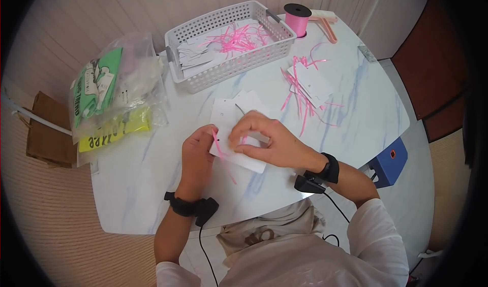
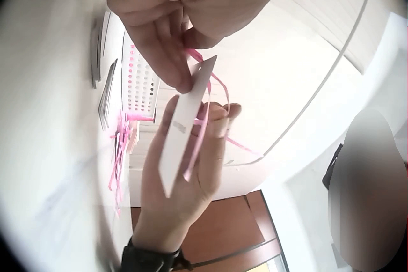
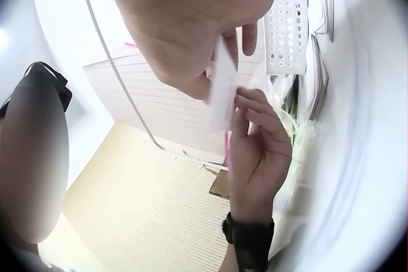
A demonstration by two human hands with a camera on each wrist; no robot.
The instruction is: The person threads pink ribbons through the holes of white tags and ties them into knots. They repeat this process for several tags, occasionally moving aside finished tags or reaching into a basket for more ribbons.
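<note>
A white card is held up over the table, with a pink ribbon looped at its end. My left hand pinches the card by one end, close to the hole and ribbon. On the other side of the card, my right hand has thumb and fingers curled together, pinching a stretch of the ribbon in the left wrist view. One ribbon tail hangs down beside the card. Behind the hands, loose white cards lie on the table, partly covered by the right hand.
A white perforated basket holds cards and pink ribbons at the back. Ribboned cards lie at right, near a pink ribbon spool and a pink-handled tool. Clear plastic bags with green and yellow packets stand at left.
</note>
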